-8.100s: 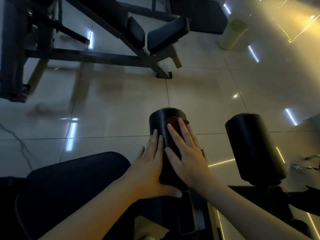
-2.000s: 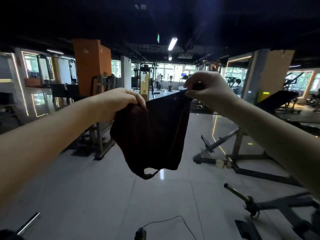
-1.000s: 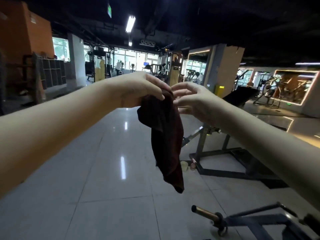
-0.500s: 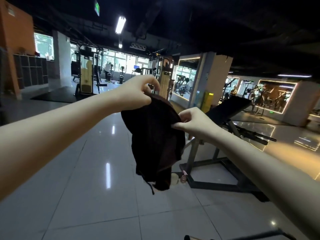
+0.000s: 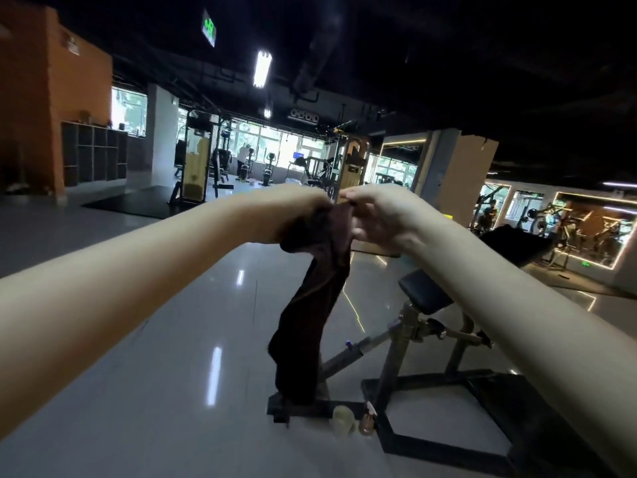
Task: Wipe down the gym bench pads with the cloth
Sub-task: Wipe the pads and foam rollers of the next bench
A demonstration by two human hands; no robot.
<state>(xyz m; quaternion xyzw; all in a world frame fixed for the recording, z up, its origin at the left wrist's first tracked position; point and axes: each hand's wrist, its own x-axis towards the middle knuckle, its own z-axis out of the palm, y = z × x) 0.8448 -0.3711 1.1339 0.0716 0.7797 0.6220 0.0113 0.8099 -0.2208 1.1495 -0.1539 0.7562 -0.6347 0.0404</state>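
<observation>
A dark brown cloth (image 5: 312,305) hangs in a long narrow fold in front of me, held up at chest height. My left hand (image 5: 289,212) grips its bunched top from the left. My right hand (image 5: 375,212) pinches the top edge right beside it, the two hands almost touching. Behind and to the right stands a gym bench with a small black seat pad (image 5: 424,291) and a long black inclined back pad (image 5: 517,244), partly hidden by my right forearm. Both hands are well above and apart from the pads.
The bench's metal frame (image 5: 406,367) spreads over the glossy tiled floor. A pale cup (image 5: 343,420) and a small bottle (image 5: 367,422) stand by its foot. Other gym machines (image 5: 220,167) and a distant person (image 5: 244,158) fill the background. An orange wall (image 5: 51,98) rises at left.
The cloth, spread wider half a second ago, now hangs as a narrow strip. My right hand rose to the top edge next to my left. The view swung toward the bench.
</observation>
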